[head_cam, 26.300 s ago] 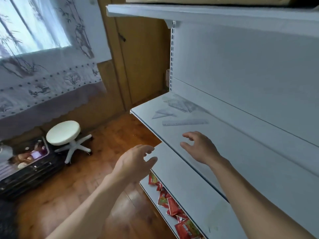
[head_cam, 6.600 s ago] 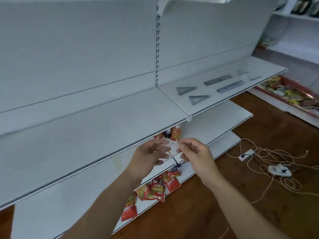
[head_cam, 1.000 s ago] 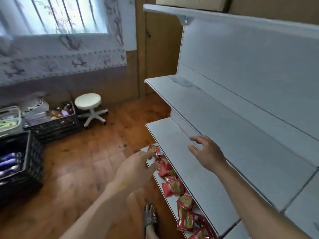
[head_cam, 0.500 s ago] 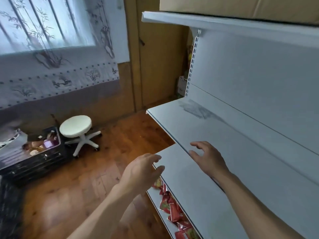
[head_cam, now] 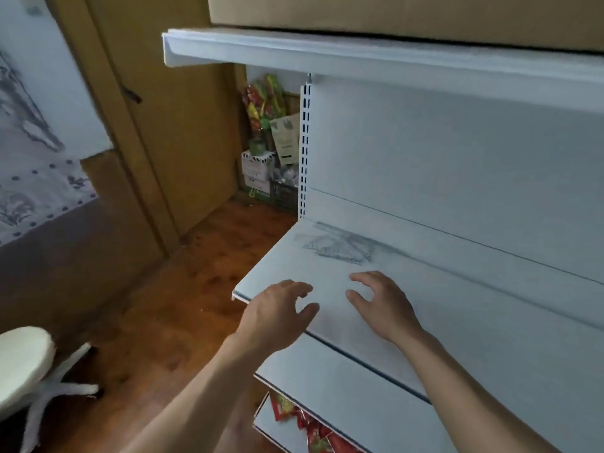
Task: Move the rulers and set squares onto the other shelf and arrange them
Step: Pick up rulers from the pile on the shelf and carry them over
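The clear rulers and set squares (head_cam: 340,248) lie in an overlapping heap at the back left corner of the white shelf (head_cam: 474,328), against its rear panel, at about 12 o'clock from the hands. The left hand (head_cam: 277,317) and right hand (head_cam: 384,305) hover side by side over the shelf's front part, fingers spread and loose, holding nothing.

The pieces look thin, slick and flat. A hurried scoop would likely push them into the panel rather than lift them. A sideways swipe toward 9 o'clock could send some off the shelf's open end to the wooden floor (head_cam: 183,308).

Half a second ago the left hand hung beyond the shelf's front edge. Now both hands are over the shelf, nearer the heap.
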The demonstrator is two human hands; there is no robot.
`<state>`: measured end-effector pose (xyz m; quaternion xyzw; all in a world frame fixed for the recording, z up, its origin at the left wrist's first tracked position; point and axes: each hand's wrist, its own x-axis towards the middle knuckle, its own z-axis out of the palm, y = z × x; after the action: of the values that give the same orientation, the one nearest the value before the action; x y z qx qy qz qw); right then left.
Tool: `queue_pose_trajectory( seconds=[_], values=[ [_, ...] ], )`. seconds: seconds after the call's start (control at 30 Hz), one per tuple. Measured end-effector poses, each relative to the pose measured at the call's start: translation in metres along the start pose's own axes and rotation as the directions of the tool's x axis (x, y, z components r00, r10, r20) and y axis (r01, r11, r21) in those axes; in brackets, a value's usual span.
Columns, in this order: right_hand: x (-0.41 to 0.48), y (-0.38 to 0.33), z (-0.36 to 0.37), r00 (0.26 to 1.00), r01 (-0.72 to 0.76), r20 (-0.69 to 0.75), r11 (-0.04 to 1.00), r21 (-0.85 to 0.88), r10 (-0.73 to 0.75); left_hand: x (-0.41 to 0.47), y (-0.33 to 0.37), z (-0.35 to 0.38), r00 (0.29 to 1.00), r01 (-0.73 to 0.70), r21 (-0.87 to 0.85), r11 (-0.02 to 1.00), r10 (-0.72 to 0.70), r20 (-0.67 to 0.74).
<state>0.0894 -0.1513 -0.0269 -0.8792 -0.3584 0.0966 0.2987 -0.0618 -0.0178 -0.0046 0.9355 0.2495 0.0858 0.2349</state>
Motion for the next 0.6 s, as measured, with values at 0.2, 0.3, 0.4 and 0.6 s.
queue_pose_trajectory(
  seconds=[0.2,0.3,0.4,0.6],
  values=[
    [0.045,-0.014,0.015,0.987,-0.080,-0.144,0.993,-0.088,0.066,0.050,-0.030,-0.011,0.989,-0.133,0.015,0.991,0.132,0.070],
    [0.069,-0.009,0.019,0.984,-0.091,-0.168,0.983,-0.157,0.065,0.066,-0.034,-0.013,0.984,-0.154,0.011,0.988,0.153,0.093],
    [0.097,0.000,0.024,0.991,-0.085,-0.124,0.965,-0.249,0.055,0.080,-0.029,-0.012,0.982,-0.156,0.015,0.988,0.153,0.114],
    [0.122,0.016,0.039,0.996,-0.085,0.002,0.919,-0.386,0.092,0.099,-0.027,-0.002,0.977,-0.146,0.048,0.988,0.136,0.163]
  ],
)
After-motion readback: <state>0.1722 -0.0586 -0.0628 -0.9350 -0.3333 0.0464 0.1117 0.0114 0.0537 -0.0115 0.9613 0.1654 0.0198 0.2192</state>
